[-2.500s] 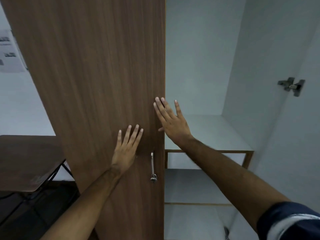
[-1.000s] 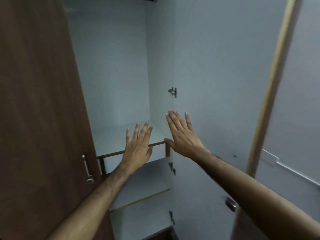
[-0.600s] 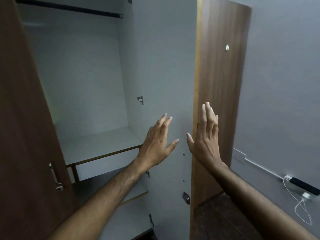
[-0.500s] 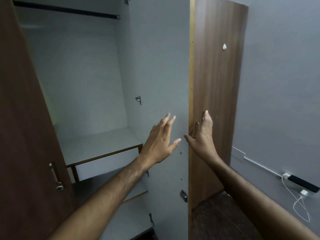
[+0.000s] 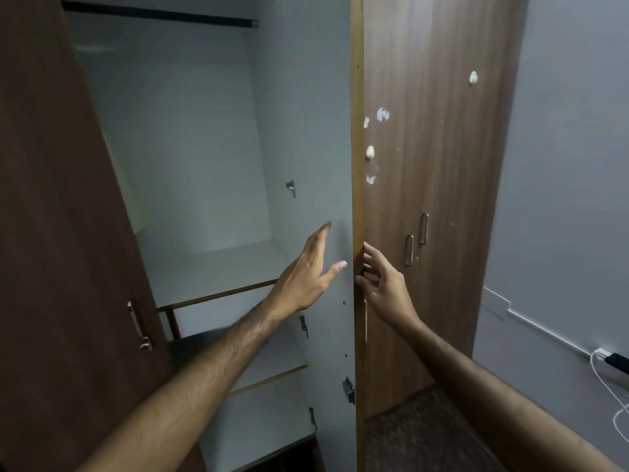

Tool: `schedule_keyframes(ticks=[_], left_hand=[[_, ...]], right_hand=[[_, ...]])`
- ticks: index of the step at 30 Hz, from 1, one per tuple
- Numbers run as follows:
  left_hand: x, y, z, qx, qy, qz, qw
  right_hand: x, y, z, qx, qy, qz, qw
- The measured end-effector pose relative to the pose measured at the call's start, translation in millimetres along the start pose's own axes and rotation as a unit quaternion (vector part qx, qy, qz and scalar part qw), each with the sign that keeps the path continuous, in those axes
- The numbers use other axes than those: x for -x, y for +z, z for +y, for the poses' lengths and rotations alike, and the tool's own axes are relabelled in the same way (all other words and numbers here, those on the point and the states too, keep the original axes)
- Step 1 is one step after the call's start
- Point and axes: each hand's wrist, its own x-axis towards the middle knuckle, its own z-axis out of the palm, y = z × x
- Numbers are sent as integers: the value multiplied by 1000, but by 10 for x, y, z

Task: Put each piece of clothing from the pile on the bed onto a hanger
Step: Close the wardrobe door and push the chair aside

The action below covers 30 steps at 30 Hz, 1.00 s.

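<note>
Open wardrobe (image 5: 190,148), right hand (image 5: 384,284) fingers curled on door edge (image 5: 356,199), left hand (image 5: 306,274) flat, holding nothing

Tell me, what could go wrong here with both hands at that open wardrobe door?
The right hand has its fingers curled at the edge of the open wardrobe door; if that door swings toward the closed doors behind it, those fingers could get pinched. The left hand lies open against the door's pale inner face, so a hard push might swing it that way. Also, the hanging rail shows no hangers and no clothes are in view.
</note>
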Motion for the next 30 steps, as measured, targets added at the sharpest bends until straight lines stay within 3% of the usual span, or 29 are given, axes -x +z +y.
schedule_keyframes(ticks=[5, 8, 12, 17, 22, 25, 30], left_hand=[[212, -157, -252, -19, -24, 34, 999], [398, -371, -489, -38, -78, 54, 995], [644, -764, -928, -34, -204, 56, 977], [902, -1197, -1558, -36, -246, 102, 963], [1164, -1368, -2331, -97, -270, 144, 947], [1395, -1315, -2885, -171, -339, 176, 908], [1465, -1315, -3760, -87, -464, 201, 859]], right_hand=[[-15, 552, -16, 6, -121, -65, 990], [-110, 967, -61, -28, -148, -142, 978], [-203, 1616, 22, -37, -107, -207, 972], [-177, 2410, 291, -51, 39, -257, 964], [-446, 3133, 243, -103, 63, -263, 957], [-652, 3546, 200, -85, 51, -321, 942], [-955, 4297, 261, -59, 49, -323, 943]])
